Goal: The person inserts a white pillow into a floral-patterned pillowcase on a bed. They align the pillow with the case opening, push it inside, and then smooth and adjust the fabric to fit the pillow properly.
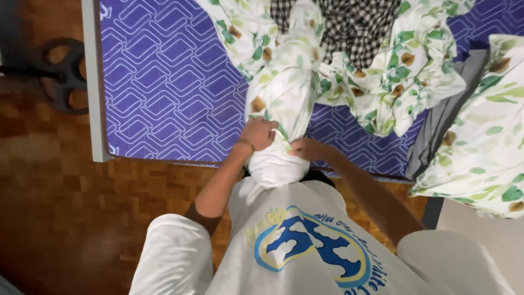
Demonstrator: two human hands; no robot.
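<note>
The leaf-print pillowcase [284, 93] with a pillow inside stands on end at the near edge of the purple patterned mattress [169, 87], its lower end pressed against the person's white T-shirt [295, 240]. The left hand [260, 135] is clenched on a gathered fold of the case near the bottom; the right hand [307, 148] pinches the fabric on the other side, fingers closed on it. I judge the bundle light, soft and floppy, the cotton a bit slippery over the filling, so bunched cloth near the open end gives the surest hold. Behind it lie a crumpled leaf-print sheet [404, 71] and a black-and-white checked cloth [355, 27]
</note>
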